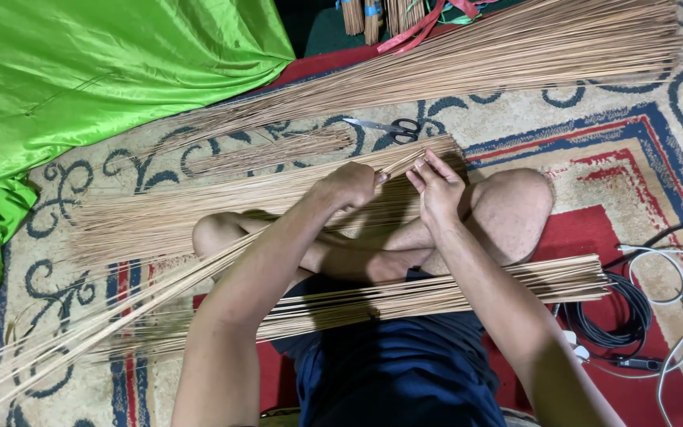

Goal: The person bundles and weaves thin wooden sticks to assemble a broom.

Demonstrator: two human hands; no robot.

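Observation:
I sit cross-legged on a patterned carpet (610, 142). My left hand (349, 186) is closed around a bunch of thin tan sticks (160, 281) that runs from it down to the lower left. My right hand (436, 186) pinches the upper ends of sticks just right of the left hand. Under both hands a flat pile of sticks (199, 209) lies across my shins. Another bundle of sticks (452, 292) rests over my lap.
A long sheaf of sticks (476, 63) lies across the carpet at the top, with scissors (389, 126) below it. Green cloth (81, 71) fills the upper left. Black and white cables with a charger (658, 308) lie at the right.

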